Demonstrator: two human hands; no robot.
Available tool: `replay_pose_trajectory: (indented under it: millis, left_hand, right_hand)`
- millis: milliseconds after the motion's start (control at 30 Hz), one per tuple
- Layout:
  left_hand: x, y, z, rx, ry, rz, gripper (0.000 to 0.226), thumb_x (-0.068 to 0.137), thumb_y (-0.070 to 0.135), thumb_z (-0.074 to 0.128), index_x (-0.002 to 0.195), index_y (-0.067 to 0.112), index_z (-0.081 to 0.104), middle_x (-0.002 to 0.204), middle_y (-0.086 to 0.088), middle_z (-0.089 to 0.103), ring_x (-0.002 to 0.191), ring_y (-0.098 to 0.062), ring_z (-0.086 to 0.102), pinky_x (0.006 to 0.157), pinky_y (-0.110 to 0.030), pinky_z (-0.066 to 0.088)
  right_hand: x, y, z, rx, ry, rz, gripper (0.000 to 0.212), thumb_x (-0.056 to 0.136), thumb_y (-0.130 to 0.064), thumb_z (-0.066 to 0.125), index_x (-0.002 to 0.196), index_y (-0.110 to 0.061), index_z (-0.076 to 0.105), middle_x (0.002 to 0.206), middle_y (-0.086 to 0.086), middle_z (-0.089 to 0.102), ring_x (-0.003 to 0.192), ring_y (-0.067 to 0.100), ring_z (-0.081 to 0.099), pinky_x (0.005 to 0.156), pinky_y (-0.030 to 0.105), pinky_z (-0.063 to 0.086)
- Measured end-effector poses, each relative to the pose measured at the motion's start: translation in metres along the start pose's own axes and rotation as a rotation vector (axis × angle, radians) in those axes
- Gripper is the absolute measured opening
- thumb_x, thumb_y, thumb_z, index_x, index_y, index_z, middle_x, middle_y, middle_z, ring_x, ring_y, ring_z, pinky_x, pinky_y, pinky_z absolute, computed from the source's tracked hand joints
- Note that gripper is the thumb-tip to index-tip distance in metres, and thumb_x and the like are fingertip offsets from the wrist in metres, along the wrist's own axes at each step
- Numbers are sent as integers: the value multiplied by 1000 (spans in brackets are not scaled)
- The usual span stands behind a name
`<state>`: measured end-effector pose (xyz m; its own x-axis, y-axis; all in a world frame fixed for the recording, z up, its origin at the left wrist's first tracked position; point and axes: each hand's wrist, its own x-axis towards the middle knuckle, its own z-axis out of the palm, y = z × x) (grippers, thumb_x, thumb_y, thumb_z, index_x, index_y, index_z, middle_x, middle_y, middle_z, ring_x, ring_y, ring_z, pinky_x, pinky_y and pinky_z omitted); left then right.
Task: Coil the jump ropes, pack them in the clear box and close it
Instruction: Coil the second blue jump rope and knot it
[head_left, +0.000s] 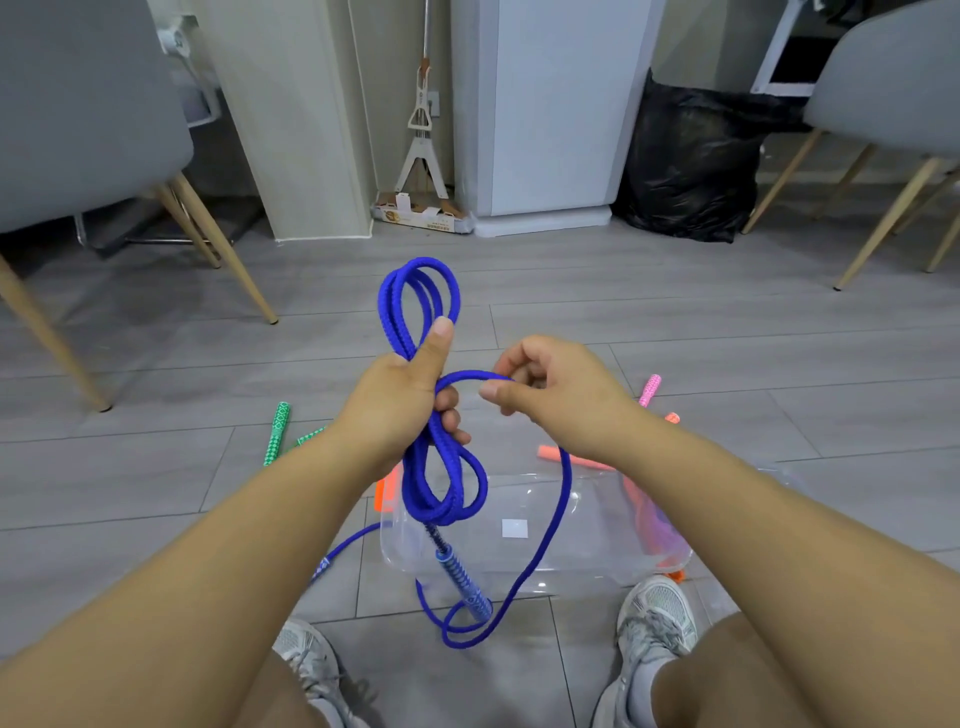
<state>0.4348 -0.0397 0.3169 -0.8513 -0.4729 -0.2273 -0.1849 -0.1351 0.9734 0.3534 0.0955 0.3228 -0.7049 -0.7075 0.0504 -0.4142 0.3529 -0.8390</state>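
Observation:
My left hand (400, 405) grips a blue jump rope (415, 306) at the waist of a figure-eight bundle, with loops above and below the fist. One blue handle (465, 577) hangs down from the bundle. My right hand (550, 389) pinches a loose strand of the same rope just right of the left hand; that strand drops to the floor and curls there. The clear box (545, 540) lies on the floor under my hands. A pink rope handle (649, 389) and an orange-pink one (571, 460) lie behind the box. Green handles (275, 434) lie to the left.
I sit on a grey plank floor with my shoes (657, 610) by the box. Grey chairs with wooden legs (218, 244) stand at left and right. A black rubbish bag (691, 161), a white cabinet (545, 114) and a mop (423, 130) are at the back.

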Motion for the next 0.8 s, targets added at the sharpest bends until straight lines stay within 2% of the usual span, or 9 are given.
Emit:
replay_pose_trajectory:
  millis: [100,267,400,500,600,700,800]
  left_hand:
    - [1,10,-11,-128,42,-1,46,85,56,51,67,16,38,45,3,32,38,-13,37,51,-32,49]
    - [0,17,-32,-127,46,53,40,75,46,68,68,20,39,48,5,23,41,-11,27,45,-26,42]
    - [2,18,-42,-111,39,128,47,52,36,79,71,17,40,46,8,25,39,-9,25,41,-22,39]
    - [5,22,-51,-169,90,161,46,52,28,80,66,19,37,47,7,24,37,-8,24,39,-21,36]
    - [6,22,-54,-195,125,171,44,52,23,80,63,19,38,48,6,24,37,-8,23,39,-21,36]
    - [4,17,-46,-169,88,153,41,52,28,80,60,20,41,49,6,23,37,-9,23,40,-21,36]
    - [0,11,-32,-127,29,122,35,55,35,77,57,20,45,47,8,26,38,-9,25,42,-23,37]
  right_hand:
    - [-4,15,-13,-31,3,49,14,86,-30,63,74,-27,59,60,-9,61,56,5,50,58,22,42]
    - [-13,41,-35,29,3,160,14,89,-22,60,76,-17,64,55,-8,57,45,5,45,49,18,41]
    - [-18,56,-42,7,-42,193,13,90,-18,59,83,-9,66,60,-2,59,48,10,50,56,23,46]
    - [-20,57,-42,5,-110,217,15,92,-19,56,83,-11,65,59,-5,60,51,10,52,60,27,47]
    - [-21,41,-32,130,-72,180,15,94,-14,51,84,-12,63,60,2,52,45,7,43,50,21,41]
    - [-24,15,-18,346,-19,115,17,95,-11,49,86,-10,63,54,0,46,43,8,35,46,22,32]
    - [-25,-10,-6,459,35,64,19,95,-9,48,85,-12,63,54,-2,48,43,8,33,43,19,30]
